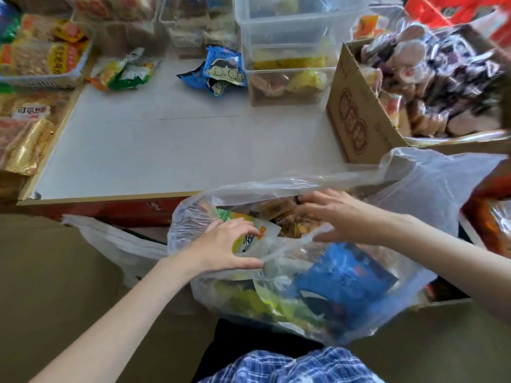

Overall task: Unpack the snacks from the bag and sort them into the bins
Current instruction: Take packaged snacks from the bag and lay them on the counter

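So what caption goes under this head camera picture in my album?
Both hands, left and right, dig into a clear plastic bag of snacks beside the sorting bins.

Middle of the white surface is bare — easy reach. Cardboard box walls off the right, stacked clear bins and blue packets crowd the back, a snack basket lines the left.
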